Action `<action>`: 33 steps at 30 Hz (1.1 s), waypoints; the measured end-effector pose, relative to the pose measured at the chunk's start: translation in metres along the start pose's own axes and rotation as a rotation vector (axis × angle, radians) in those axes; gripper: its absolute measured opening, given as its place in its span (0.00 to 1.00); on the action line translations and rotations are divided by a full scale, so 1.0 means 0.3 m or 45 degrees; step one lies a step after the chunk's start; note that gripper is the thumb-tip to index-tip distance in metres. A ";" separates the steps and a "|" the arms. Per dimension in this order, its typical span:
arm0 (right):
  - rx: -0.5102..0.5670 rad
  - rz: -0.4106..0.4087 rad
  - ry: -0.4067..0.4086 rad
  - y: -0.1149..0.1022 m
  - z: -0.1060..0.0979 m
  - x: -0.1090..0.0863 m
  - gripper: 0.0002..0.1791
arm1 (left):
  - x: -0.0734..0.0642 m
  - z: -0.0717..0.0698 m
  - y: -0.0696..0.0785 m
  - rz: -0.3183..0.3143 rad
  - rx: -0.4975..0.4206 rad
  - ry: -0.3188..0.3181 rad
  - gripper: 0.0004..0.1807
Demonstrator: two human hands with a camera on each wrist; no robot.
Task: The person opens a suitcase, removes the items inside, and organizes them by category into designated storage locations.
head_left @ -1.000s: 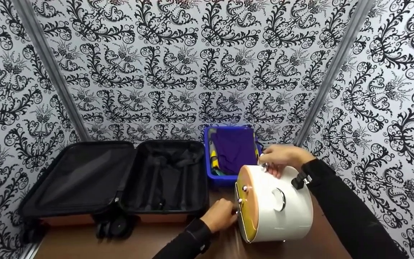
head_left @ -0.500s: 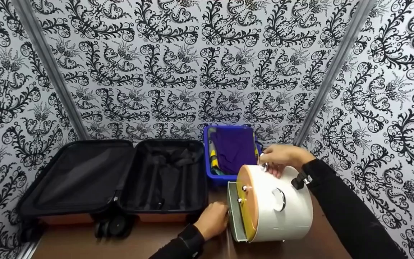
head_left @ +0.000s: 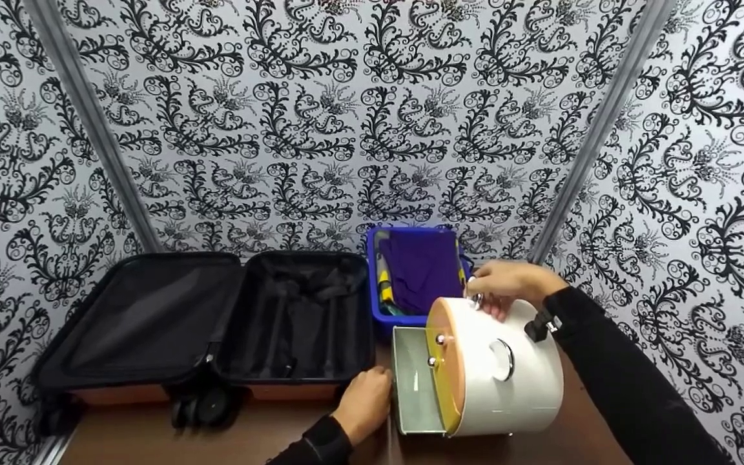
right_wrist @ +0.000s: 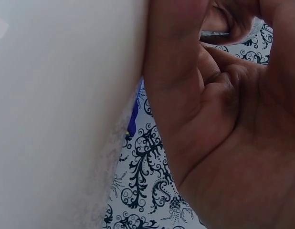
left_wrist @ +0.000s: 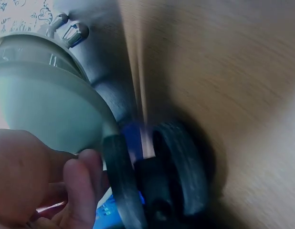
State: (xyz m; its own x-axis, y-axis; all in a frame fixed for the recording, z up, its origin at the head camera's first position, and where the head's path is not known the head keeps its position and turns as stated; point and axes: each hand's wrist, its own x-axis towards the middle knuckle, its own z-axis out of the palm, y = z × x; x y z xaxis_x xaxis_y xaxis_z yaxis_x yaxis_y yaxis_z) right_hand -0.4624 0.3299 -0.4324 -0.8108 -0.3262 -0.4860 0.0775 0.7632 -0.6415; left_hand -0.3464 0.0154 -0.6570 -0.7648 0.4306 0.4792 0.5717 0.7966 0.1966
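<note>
A white rounded storage box with an orange-and-yellow front lies at the right in the head view. Its pale green drawer is pulled out toward the left. My left hand grips the drawer at its outer front, fingers curled there; the exact spot under the fingers is hidden. In the left wrist view those curled fingers are against the drawer's pale wall. My right hand holds the box by a shiny metal handle on its upper side, fingers bent round it.
An open black-lined suitcase lies to the left, its wheels toward me; a wheel is close by my left hand in the left wrist view. Behind the box stands a blue bin with purple cloth in it.
My left hand has moved left, drawing the drawer out of the box from nearly closed to well out. The right hand and the box have stayed in place.
</note>
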 end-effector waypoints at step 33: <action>0.039 0.026 -0.001 -0.007 -0.003 0.000 0.15 | 0.205 -0.255 -0.179 -0.214 -0.152 0.018 0.15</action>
State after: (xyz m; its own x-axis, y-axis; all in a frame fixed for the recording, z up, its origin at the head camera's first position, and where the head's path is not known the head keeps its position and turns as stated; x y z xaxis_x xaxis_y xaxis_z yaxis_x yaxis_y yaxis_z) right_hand -0.4631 0.3288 -0.4306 -0.8085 -0.3114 -0.4994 0.1115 0.7521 -0.6495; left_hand -0.4014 -0.0335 -0.5726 -0.8485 0.2894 0.4431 0.4684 0.8003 0.3742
